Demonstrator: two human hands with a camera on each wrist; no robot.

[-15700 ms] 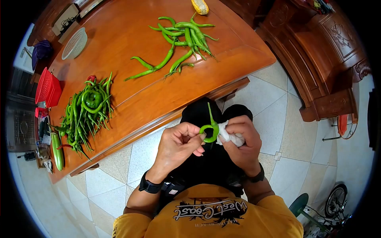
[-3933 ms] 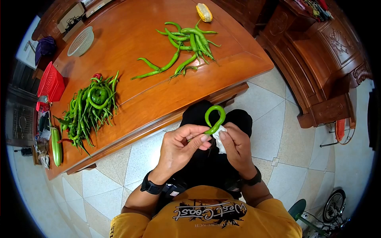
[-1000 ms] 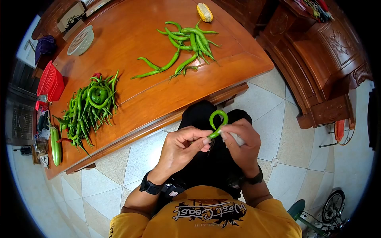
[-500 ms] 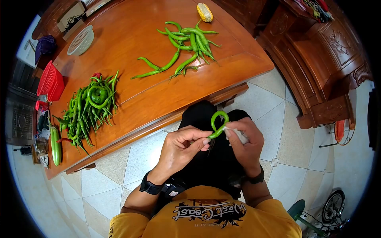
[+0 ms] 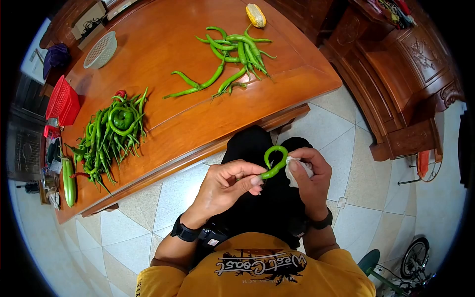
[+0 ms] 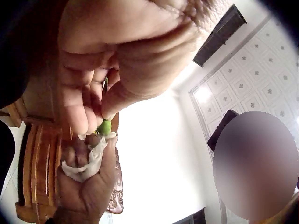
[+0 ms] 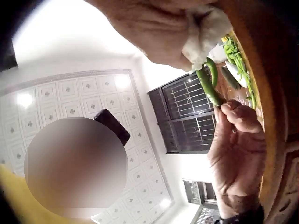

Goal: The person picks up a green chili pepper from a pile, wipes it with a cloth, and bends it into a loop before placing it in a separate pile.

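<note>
Over the lap, my left hand (image 5: 225,187) pinches one end of a curled green chili pepper (image 5: 278,167) between thumb and fingertips. The pepper's far part bends round into a hook. My right hand (image 5: 312,179) holds a crumpled white tissue (image 5: 298,172) right beside the pepper's curve. In the right wrist view the tissue (image 7: 205,37) meets the upper part of the pepper (image 7: 208,86), with the left hand (image 7: 238,149) gripping the lower end. The left wrist view shows only a short piece of the pepper (image 6: 105,127) between the fingers and the tissue.
On the wooden table (image 5: 163,126) lie a big heap of green peppers (image 5: 111,143) at left and a smaller group of peppers (image 5: 242,49) farther back. A corn cob (image 5: 255,16), a white basket (image 5: 100,50), a red basket (image 5: 64,102) and a long green vegetable (image 5: 69,182) stand around them.
The right hand with the tissue has slid along the pepper, away from the left hand, to the outer curve. The left hand keeps its pinch. The table's peppers stay as they were.
</note>
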